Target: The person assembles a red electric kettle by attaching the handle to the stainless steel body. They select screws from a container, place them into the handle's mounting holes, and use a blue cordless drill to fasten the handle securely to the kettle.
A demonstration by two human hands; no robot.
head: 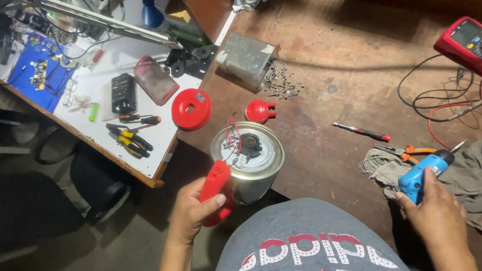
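My left hand (192, 210) grips the red handle (215, 189) of a shiny metal kettle body (249, 165) that stands upside down at the brown table's near edge, its underside wiring and black part exposed. My right hand (436, 210) holds a small blue electric screwdriver (423, 174) over a grey rag (474, 178) at the right. A red round lid (191, 109) and a small red knob piece (260, 111) lie just beyond the kettle.
A pile of loose screws (280, 84) spills from a clear tipped box (246, 56). A red-handled screwdriver (363, 132), orange-handled pliers (416, 151) and a red multimeter (470, 44) with leads lie to the right. The white bench (143, 151) at left carries yellow pliers (128, 141) and boxes.
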